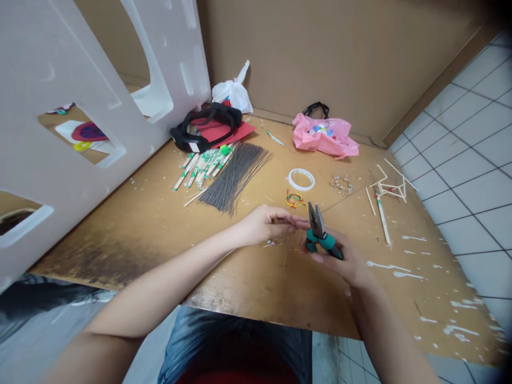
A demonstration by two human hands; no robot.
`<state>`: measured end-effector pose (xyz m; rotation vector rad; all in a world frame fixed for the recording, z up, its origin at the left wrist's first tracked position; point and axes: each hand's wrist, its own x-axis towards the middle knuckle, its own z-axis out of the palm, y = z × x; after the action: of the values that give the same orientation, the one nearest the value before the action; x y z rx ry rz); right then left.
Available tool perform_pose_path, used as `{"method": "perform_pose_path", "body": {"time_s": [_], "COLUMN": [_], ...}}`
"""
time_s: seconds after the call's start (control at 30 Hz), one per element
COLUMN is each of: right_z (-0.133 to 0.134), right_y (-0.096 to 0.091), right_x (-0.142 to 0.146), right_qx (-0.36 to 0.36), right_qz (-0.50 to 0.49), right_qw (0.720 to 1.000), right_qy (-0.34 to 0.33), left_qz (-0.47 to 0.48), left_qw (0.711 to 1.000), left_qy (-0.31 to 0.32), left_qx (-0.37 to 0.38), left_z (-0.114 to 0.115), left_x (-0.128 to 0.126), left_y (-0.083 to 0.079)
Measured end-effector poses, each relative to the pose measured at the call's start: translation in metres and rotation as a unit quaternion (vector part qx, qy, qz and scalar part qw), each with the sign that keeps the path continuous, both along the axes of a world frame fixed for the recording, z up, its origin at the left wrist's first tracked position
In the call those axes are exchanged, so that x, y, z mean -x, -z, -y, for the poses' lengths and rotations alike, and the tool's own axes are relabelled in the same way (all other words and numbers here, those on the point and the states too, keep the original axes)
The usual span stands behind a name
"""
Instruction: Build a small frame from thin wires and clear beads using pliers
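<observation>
Two hands (264, 225), one pair of pliers (318, 229), three bags (316, 137)

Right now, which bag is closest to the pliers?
The pink plastic bag with black handles, straight ahead of the green-handled pliers. The white bag and the black bag sit farther away, to the left.

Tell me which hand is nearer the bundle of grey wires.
Left. The left hand sits just right of the bundle of grey wires and nearer the person, not touching it. The right hand, holding green-handled pliers, is farther right, beyond the left hand.
</observation>
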<state>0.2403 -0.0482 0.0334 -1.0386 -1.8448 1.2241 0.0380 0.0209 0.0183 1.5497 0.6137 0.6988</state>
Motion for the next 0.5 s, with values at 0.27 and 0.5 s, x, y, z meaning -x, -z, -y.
{"method": "perform_pose_path", "body": {"time_s": [0.27,0.5], "right_z": [-0.006,-0.016], "right_y": [0.010,0.023], "right_x": [-0.003,-0.009], "right_qx": [0.007,0.029], "right_qz": [-0.065,-0.026], "right_qw": [0.995,0.991], "right_qy": [0.071,0.130], "left_qz": [-0.031,-0.121], "left_qw": [0.983,0.964], "left_qy": [-0.164,-0.188], "left_qx": [-0.072,-0.144], "left_z": [-0.026,-0.049], "left_x": [0.010,0.008], "left_y": [0.015,0.060]}}
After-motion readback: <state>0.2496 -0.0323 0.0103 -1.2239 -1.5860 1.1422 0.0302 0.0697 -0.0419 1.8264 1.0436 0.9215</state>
